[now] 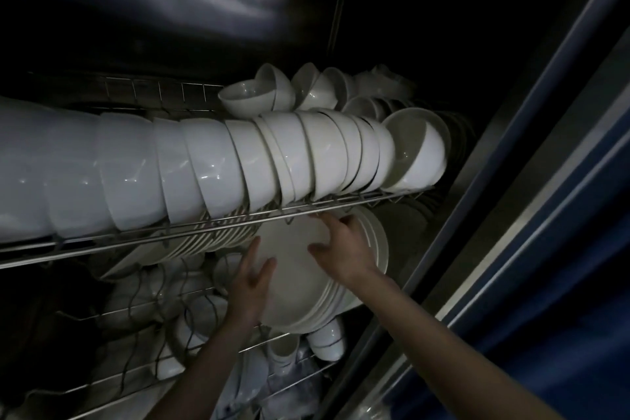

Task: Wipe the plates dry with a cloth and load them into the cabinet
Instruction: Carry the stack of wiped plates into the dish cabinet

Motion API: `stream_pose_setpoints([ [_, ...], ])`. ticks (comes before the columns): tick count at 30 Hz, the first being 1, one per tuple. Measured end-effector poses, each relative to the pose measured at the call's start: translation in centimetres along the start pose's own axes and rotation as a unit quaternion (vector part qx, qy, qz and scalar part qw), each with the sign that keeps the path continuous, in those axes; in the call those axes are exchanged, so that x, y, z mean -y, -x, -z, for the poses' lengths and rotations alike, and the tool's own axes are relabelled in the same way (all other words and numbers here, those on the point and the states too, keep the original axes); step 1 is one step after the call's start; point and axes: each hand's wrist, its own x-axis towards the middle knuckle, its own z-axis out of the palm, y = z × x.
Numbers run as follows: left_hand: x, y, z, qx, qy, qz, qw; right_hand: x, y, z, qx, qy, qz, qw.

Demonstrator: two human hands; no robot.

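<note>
A stack of white plates (300,286) stands on edge on the cabinet's middle wire rack, just under the upper rack's front rail. My left hand (250,280) lies with straight fingers against the left side of the front plate's face. My right hand (344,249) rests on the upper right part of the same plate, fingers spread and reaching up toward the rail. No cloth is in view.
Above, the upper wire rack (211,227) carries a long row of white bowls (204,167) on their sides, with smaller bowls behind. More plates (208,240) stand left of the stack. Cups and small bowls (327,339) fill the racks below. The cabinet's metal door frame (494,187) runs along the right.
</note>
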Motion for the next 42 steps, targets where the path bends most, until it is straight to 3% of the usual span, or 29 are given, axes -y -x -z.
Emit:
stream_pose_setpoints([
  [7,2.0,-0.5,-2.6,-0.009,0.052,0.036,0.998,0.5,-1.8,0.2,0.015,0.070,0.006,0.997],
  [13,2.7,-0.4,-2.5,0.010,-0.072,0.031,0.997,0.3,-1.8,-0.7,0.024,0.123,0.034,0.992],
  [17,3.1,-0.1,-1.6,0.054,-0.160,0.061,0.984,-0.2,-0.3,-1.8,-0.015,0.080,0.060,0.995],
  [21,3.3,-0.4,-0.7,0.074,-0.296,0.014,0.952,-0.6,0.4,-2.3,-0.049,0.061,0.095,0.992],
  [23,3.7,-0.5,-0.2,0.082,-0.363,0.004,0.928,-0.9,0.8,-2.5,-0.062,0.090,0.155,0.982],
  [25,4.1,-0.7,0.7,0.079,-0.404,0.043,0.910,-1.2,1.4,-3.2,-0.054,0.111,0.206,0.971],
  [30,4.1,-0.5,2.7,0.121,-0.515,0.067,0.846,-2.5,3.1,-4.7,-0.072,0.139,0.213,0.964],
  [37,2.5,0.6,4.1,0.115,-0.509,0.068,0.850,-3.7,4.7,-6.0,-0.110,0.169,0.252,0.947],
  [42,2.4,1.8,6.1,0.131,-0.556,0.079,0.817,-4.1,5.6,-6.6,-0.111,0.179,0.261,0.942],
])
